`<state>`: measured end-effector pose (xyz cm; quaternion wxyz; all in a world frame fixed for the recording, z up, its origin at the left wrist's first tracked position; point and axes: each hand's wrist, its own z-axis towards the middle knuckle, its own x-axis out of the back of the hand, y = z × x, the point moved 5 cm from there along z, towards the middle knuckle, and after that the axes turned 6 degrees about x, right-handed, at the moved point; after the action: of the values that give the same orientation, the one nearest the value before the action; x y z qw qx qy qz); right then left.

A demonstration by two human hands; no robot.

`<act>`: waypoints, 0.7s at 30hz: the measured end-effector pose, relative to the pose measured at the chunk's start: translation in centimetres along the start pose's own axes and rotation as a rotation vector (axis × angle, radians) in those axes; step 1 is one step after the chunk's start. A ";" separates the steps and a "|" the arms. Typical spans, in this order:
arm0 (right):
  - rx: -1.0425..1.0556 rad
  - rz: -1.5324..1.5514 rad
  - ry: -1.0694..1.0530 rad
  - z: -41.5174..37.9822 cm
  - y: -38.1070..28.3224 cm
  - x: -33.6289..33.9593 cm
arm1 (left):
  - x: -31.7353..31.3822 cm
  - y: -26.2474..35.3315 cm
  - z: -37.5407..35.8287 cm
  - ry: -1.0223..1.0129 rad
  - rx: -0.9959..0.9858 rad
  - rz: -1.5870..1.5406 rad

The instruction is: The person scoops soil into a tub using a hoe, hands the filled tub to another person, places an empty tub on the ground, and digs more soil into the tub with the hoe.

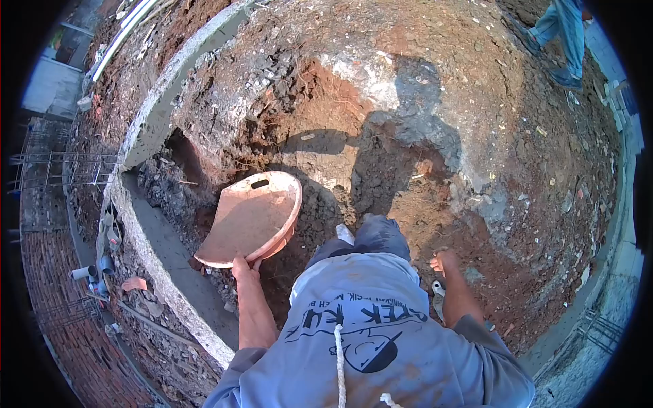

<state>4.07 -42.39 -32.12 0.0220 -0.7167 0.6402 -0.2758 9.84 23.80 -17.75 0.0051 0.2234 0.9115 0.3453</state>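
Terracotta-coloured and dusted with soil, the wide scoop-shaped plastic pan (250,217) with a slot handle in its back wall hangs over the trench beside the curved grey concrete curb (160,248). I see my left hand (243,266) clamped on its near rim, fingers curled under the edge. My right hand (443,261) hangs over the red dirt (408,136), fingers loosely bent, gripping nothing that I can make out. I judge the pan stiff and light when empty, gritty rather than slippery; the rim or the slot would give the firmest hold. Another person's legs (563,34) stand at the far edge.
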 end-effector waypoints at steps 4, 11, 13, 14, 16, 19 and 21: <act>-0.006 0.035 0.015 1.9 -3.8 -0.7 | -1.8 0.5 -1.9 -0.014 -0.019 0.039; 0.147 0.232 0.057 3.7 -9.5 -1.3 | -6.7 2.3 -2.2 -0.146 -0.025 0.146; 0.154 0.217 0.051 3.6 -9.7 -0.9 | -9.3 2.6 -2.9 -0.159 -0.044 0.195; 0.108 0.199 0.072 4.1 -9.0 -0.7 | -10.6 2.7 -3.6 -0.163 -0.053 0.218; 0.005 0.159 0.108 4.5 -6.7 -0.3 | -13.1 2.9 -4.3 -0.175 -0.087 0.277; 0.023 0.172 0.148 2.6 -3.8 2.0 | -16.3 2.8 -4.6 -0.232 -0.076 0.333; -0.045 0.209 0.183 2.2 -1.5 3.1 | -18.2 3.4 -5.0 -0.256 -0.071 0.388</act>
<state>6.46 -45.68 -32.23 -0.0239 -0.6184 0.7166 -0.3217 26.81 15.46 -14.41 0.0622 0.4359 0.8307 0.3406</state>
